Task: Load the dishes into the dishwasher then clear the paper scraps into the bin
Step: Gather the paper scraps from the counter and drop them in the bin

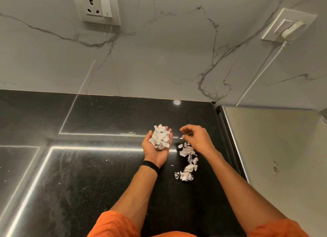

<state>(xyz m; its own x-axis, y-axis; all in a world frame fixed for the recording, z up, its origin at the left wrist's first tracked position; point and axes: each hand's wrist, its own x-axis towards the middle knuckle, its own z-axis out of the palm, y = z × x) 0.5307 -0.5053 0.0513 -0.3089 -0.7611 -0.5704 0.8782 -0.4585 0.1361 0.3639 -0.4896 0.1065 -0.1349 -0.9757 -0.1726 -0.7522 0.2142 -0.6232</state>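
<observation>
Over the counter point(88, 183), cupped left hand point(153, 156)

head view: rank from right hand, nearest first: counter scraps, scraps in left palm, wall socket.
1. Counter scraps: just below the right hand.
2. Scraps in left palm: to its left, on the upturned left hand.
3. Wall socket: far off, upper left.

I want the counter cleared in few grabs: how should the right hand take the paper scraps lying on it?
Probably from above, starting at the crumpled clump at the trail's near end: its raised folds give fingertips an edge to pinch. The flatter scraps lie thin on the counter, so the right hand would likely rake them together first.
</observation>
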